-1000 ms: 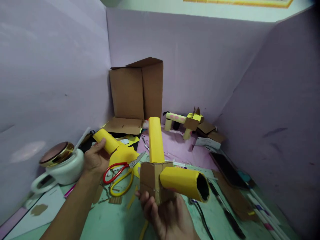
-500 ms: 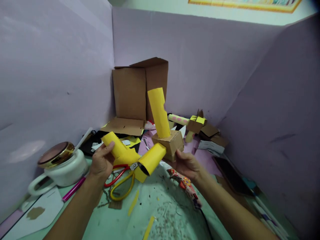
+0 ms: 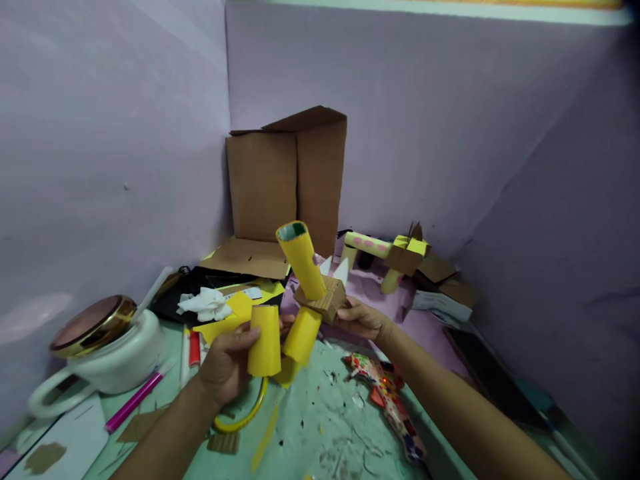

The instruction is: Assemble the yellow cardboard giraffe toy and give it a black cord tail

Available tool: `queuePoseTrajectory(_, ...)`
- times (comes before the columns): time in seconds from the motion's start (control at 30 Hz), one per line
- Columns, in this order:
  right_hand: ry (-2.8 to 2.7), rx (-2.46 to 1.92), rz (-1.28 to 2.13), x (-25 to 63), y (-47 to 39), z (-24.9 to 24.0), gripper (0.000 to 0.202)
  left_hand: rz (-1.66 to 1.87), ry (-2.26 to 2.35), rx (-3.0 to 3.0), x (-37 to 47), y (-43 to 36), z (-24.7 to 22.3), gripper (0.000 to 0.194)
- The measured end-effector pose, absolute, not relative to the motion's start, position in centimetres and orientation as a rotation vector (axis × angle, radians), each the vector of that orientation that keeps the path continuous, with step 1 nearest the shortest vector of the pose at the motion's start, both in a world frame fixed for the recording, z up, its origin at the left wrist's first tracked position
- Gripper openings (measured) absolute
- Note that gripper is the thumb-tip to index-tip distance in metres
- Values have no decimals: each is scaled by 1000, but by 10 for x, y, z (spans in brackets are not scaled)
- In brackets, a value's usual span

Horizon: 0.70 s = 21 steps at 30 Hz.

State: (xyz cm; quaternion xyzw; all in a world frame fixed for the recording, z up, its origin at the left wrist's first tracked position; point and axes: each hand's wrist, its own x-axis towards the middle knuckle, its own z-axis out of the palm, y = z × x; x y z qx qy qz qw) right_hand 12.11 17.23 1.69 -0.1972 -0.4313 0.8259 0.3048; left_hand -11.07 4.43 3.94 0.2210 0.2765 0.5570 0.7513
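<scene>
My left hand is closed around a short yellow paper tube, held upright above the table. My right hand grips the right side of a small cardboard box. A longer yellow tube with an open upper end rises from the box's top, leaning left. Another short yellow tube slants down from under the box, just right of the loose tube. Yellow-handled scissors lie behind my left hand, mostly hidden by it and the tube.
A white mug with a gold-rimmed round item stands at left, near a magenta pen. A patterned glue gun lies at right. Behind are an open cardboard piece, crumpled tissue, a spotted tube figure and a dark tablet-like slab.
My left hand has moved right and down, bringing its tube upright beside the box's lower tube. My right hand has tilted the box so the long tube's open end shows. The view has dipped.
</scene>
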Motion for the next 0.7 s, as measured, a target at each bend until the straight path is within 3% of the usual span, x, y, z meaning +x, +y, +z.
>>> queuePoseTrajectory(0.33,-1176,-823,2164,126,186,2,47,1223,778,638,-104,47,26,26)
queuePoseTrajectory(0.57,-1263,-1098,1850,130,186,25,30,1195,852,770,-114,41,40,31)
queuePoseTrajectory(0.7,-1353,-1185,1586,145,154,56,24,892,785,989,-108,25,59,41)
